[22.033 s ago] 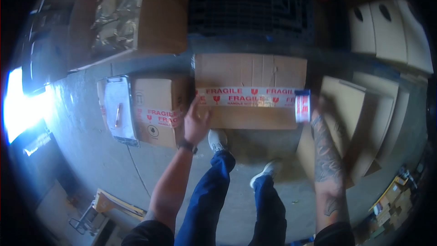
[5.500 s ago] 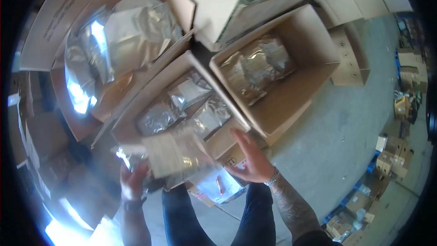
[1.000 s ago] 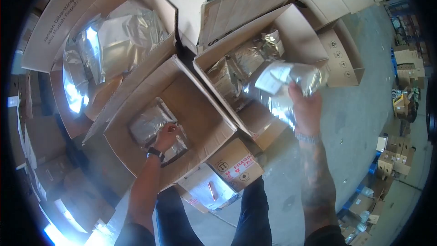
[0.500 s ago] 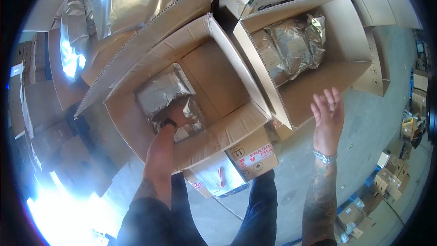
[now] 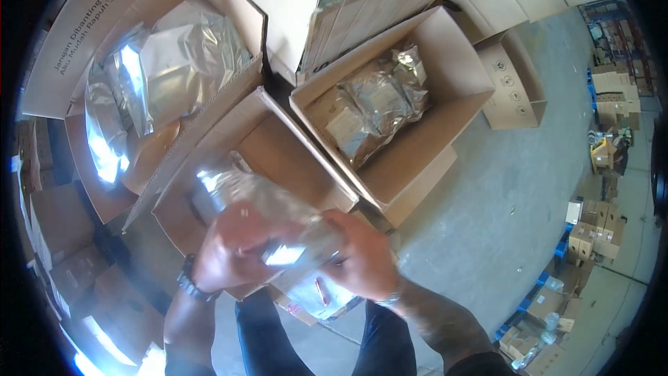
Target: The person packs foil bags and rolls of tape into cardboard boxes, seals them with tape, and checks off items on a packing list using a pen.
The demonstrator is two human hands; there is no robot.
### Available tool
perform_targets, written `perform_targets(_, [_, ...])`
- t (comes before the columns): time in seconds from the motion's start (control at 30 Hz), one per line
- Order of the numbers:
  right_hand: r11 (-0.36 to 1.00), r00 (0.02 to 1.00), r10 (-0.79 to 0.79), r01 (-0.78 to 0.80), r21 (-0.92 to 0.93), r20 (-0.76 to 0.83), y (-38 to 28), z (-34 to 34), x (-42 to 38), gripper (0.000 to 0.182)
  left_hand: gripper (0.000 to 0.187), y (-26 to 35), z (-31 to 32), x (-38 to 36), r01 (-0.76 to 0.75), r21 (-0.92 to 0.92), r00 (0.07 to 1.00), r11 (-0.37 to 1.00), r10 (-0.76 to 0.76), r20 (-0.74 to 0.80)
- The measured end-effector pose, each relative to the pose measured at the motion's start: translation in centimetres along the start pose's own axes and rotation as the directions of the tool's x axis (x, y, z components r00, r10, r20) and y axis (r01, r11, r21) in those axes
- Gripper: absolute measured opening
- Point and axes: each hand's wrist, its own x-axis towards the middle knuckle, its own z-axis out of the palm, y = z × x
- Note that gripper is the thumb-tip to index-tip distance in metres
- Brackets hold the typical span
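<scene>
A silver foil pouch is raised over the near cardboard box, somewhat blurred by motion. My left hand, with a dark watch at its wrist, is closed round the pouch's left side. Gripping its right end is my right hand, a metal band on that wrist. Part of the box's floor shows behind the pouch; its front is hidden by my hands. To the right, another open box holds crumpled silver pouches.
At the upper left, an open box holds large foil bags. A white-sided box stands at the back. Below my hands lies a paper sheet with a red pen. Stacked cartons line the right.
The pouch has come up out of the near box in my left hand. My right hand, raised and free before, has moved left and now grips it too. The view has shifted.
</scene>
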Motion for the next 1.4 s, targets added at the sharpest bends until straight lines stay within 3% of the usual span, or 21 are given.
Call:
perform_targets(0.07, [0.979, 0.98, 0.196, -0.197, 0.058, 0.015, -0.8, -5.4, 0.3, 0.059, 0.06, 0.6, 1.4, 2.8, -0.091, 0.005, 0.918, 0.996, 0.086, -0.387])
perform_targets(0.1, [0.941, 0.958, 0.271, -0.241, 0.239, -0.098, 0.2, -6.9, 0.1, 0.054, 0.059, -0.7, 2.2, 3.5, -0.2, 0.042, 0.792, 0.979, 0.187, -0.581])
perform_targets(0.13, [0.873, 0.917, 0.352, -0.251, 0.417, -0.185, 1.3, -8.5, -0.1, 0.049, 0.061, -2.5, 2.8, 3.0, -0.023, -0.082, 0.803, 0.996, -0.03, -0.596])
perform_targets(0.2, [0.811, 0.822, 0.482, -0.288, 0.509, -0.303, 2.3, -11.7, -0.3, 0.047, 0.064, -8.0, 4.0, -0.2, 0.33, -0.331, 0.709, 0.884, -0.464, -0.532])
perform_targets(0.27, [0.817, 0.679, 0.519, -0.216, 0.535, -0.518, 4.0, -12.8, 1.0, 0.047, 0.055, -16.1, 7.2, -4.3, 0.579, -0.549, 0.447, 0.602, -0.798, -0.403])
perform_targets(0.33, [0.836, 0.637, 0.48, -0.122, 0.536, -0.603, 5.6, -13.1, 3.1, 0.045, 0.063, -24.5, 11.0, -10.7, 0.81, -0.415, 0.316, 0.415, -0.904, -0.289])
perform_targets(0.4, [0.83, 0.626, 0.418, 0.032, 0.557, -0.658, 7.6, -11.3, 6.1, 0.049, 0.069, -32.7, 15.4, -17.9, 0.946, -0.161, 0.178, 0.28, -0.867, -0.465])
perform_targets(0.47, [0.734, 0.677, 0.548, -0.106, 0.671, -0.492, 10.3, -8.9, 6.9, 0.062, 0.072, -42.1, 19.5, -25.6, 0.872, -0.397, 0.03, 0.288, -0.839, -0.543])
perform_targets(0.53, [0.673, 0.655, 0.67, -0.335, 0.66, -0.351, 13.3, -6.2, 6.4, 0.072, 0.073, -41.0, 17.9, -25.3, 0.91, -0.396, -0.017, 0.125, -0.942, -0.335])
perform_targets(0.63, [0.766, 0.679, 0.624, -0.437, 0.471, -0.386, 15.2, -2.9, 3.9, 0.08, 0.072, -44.0, 19.5, -24.8, 0.188, -0.979, -0.158, 0.083, -0.981, -0.114])
perform_targets(0.83, [0.831, 0.739, 0.54, -0.392, 0.395, -0.402, 11.2, -1.4, 1.3, 0.065, 0.054, -43.0, 17.7, -19.8, 0.233, -0.972, -0.411, -0.009, -0.907, -0.09])
perform_targets(0.93, [0.854, 0.765, 0.499, -0.354, 0.382, -0.406, 9.6, -1.2, 0.0, 0.054, 0.052, -35.6, 14.3, -17.1, 0.515, -0.816, -0.192, 0.262, -0.893, -0.408])
perform_targets(1.03, [0.855, 0.858, 0.449, -0.332, 0.398, -0.248, 7.5, 0.0, -1.4, 0.054, 0.057, -27.2, 12.5, -14.9, 0.526, -0.792, -0.101, 0.309, -0.902, -0.419])
perform_targets(1.07, [0.84, 0.899, 0.419, -0.331, 0.429, -0.128, 7.8, 0.5, -2.1, 0.054, 0.055, -22.6, 11.2, -13.9, 0.578, -0.704, 0.043, 0.413, -0.877, -0.479])
perform_targets(1.1, [0.795, 0.898, 0.44, -0.372, 0.48, -0.032, 6.8, 1.1, -2.0, 0.053, 0.046, -18.1, 9.3, -13.8, 0.68, -0.62, 0.172, 0.391, -0.907, -0.383])
perform_targets(1.13, [0.746, 0.891, 0.449, -0.412, 0.523, 0.062, 5.7, 1.9, -1.8, 0.052, 0.035, -13.6, 8.7, -12.7, 0.511, -0.656, 0.307, 0.555, -0.831, -0.464])
perform_targets(1.17, [0.705, 0.863, 0.487, -0.478, 0.523, 0.133, 5.5, 2.9, -2.0, 0.052, 0.028, -9.9, 7.2, -13.5, 0.496, -0.717, 0.392, 0.489, -0.863, -0.317])
perform_targets(1.2, [0.657, 0.824, 0.53, -0.548, 0.517, 0.2, 5.5, 3.7, -2.5, 0.052, 0.025, -7.4, 7.2, -14.2, 0.419, -0.742, 0.433, 0.523, -0.834, -0.343])
perform_targets(1.27, [0.682, 0.85, 0.376, -0.523, 0.511, 0.368, 5.7, 3.5, -3.1, 0.05, 0.025, -4.4, 8.5, -16.1, 0.204, -0.859, 0.566, 0.469, -0.773, -0.287])
perform_targets(1.33, [0.149, 0.731, 0.444, -0.63, 0.762, 0.518, 4.0, 2.3, -3.7, 0.043, 0.036, -1.6, 9.6, -14.7, 0.141, -0.942, 0.619, 0.304, -0.77, -0.155])
perform_targets(1.4, [0.36, 0.75, 0.55, -0.609, 0.706, 0.367, 2.1, -1.6, -3.5, 0.029, 0.05, 1.4, 7.5, -9.6, 0.162, -0.921, 0.736, 0.354, -0.665, -0.126])
